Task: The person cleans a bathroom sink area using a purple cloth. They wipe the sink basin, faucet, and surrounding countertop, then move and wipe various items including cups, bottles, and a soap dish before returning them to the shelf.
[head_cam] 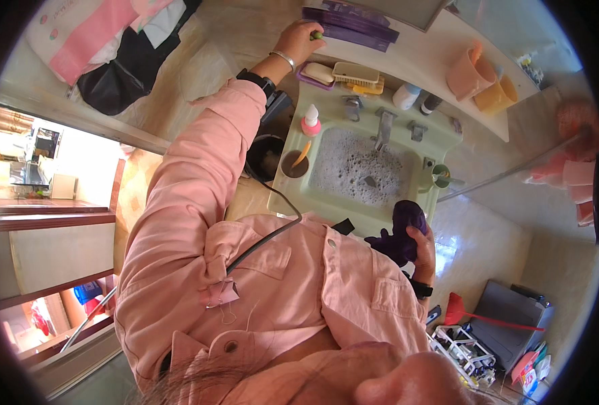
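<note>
My left hand (297, 44) is reaching over the left end of a white shelf (421, 61), its fingers closed around a small green object (316, 35). Just beside it on the shelf lie flat purple boxes (360, 30). Near the front right corner of a pale green washbasin (289, 200), my right hand (423, 247) grips a bunched dark purple cloth (405, 225). Foamy grey water (355, 169) fills the bowl, and a small dark patch shows among the bubbles. The metal faucet (384, 126) stands over the water.
On the basin's rim are a soap bar (319, 73), a scrub brush (356, 74), a pink-and-white bottle (310, 121) and a white bottle (406, 96). Pink (469, 75) and yellow (497, 96) cups sit on the shelf. A black bucket (265, 157) stands left of the basin.
</note>
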A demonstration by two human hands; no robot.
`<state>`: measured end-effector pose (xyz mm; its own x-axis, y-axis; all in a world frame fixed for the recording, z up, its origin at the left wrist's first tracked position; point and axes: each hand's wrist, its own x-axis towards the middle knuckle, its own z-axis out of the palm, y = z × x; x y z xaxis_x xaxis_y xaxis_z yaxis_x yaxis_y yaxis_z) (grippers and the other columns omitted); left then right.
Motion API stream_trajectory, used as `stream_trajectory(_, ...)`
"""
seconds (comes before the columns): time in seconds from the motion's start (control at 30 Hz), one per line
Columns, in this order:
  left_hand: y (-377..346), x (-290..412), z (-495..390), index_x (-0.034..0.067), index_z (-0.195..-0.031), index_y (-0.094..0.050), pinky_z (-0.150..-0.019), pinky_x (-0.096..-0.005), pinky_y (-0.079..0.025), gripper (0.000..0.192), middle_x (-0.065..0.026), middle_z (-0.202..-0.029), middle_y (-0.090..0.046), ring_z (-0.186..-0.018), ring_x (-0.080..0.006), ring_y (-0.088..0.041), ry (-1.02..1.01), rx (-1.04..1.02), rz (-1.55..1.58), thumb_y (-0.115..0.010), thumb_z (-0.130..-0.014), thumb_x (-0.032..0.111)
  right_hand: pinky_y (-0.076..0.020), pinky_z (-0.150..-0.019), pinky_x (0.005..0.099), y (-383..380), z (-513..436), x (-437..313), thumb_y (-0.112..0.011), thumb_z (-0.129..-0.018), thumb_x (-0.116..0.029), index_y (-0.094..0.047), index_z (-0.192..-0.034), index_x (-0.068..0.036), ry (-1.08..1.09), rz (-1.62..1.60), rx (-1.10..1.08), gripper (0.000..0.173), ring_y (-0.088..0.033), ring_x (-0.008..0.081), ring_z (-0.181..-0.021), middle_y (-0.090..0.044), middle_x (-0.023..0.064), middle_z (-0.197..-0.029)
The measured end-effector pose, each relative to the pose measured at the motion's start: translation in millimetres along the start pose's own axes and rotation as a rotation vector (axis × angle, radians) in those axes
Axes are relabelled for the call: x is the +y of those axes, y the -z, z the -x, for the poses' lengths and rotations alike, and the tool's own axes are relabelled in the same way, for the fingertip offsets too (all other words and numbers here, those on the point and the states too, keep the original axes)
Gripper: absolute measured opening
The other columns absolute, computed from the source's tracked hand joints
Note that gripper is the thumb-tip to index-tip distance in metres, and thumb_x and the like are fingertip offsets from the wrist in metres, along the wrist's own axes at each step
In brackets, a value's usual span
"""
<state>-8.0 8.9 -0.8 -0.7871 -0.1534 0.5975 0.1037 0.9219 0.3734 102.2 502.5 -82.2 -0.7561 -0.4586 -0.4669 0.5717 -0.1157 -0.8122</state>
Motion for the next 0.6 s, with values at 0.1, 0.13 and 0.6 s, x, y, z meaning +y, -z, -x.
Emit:
stream_trajectory(0.1, -3.1, -3.1, -4.9, 0.006, -0.092, -0.063, -0.068, -0.0313, -0.048, 0.025, -0.0085, -0.081, -0.062, -0.072, -0.0219, -0.059, -0.009, -0.059, 0.034, -0.070, -0.073, 0.021, -0.0509, -0.075, 0.0319, 5.1, 2.1, 2.4, -0.065, -0.072, -0.008, -0.055, -0.110, 0.001, -0.006, -0.020, -0.018, 0.040, -0.060, 0.0178, -0.081, -0.062, 0.0071, -0.096)
stream_trajectory(0.13, -4.2, -2.8, -6.8, 0.006, -0.092, -0.063, -0.068, -0.0313, -0.048, 0.025, -0.0089, -0.081, -0.062, -0.072, -0.0220, -0.059, -0.026, -0.077, 0.028, -0.070, -0.073, 0.020, -0.0509, -0.075, 0.0318, 6.4, 2.2, 3.6, -0.065, -0.072, -0.008, -0.055, -0.110, 0.001, -0.025, 0.000, 0.013, 0.040, -0.060, 0.0176, -0.081, -0.062, 0.0069, -0.095)
stream_trajectory(0.6, -3.5, 8.4, -16.9, 0.007, -0.088, -0.061, -0.066, -0.0339, -0.048, 0.025, -0.0073, -0.078, -0.059, -0.071, -0.0245, -0.059, -0.099, -0.137, 0.113, -0.073, -0.071, 0.020, -0.0532, -0.069, 0.0331, -0.6, -3.9, 4.4, -0.066, -0.075, -0.007, -0.053, -0.113, 0.000, 0.002, -0.039, 0.010, 0.041, -0.062, 0.0197, -0.076, -0.062, 0.0085, -0.093)
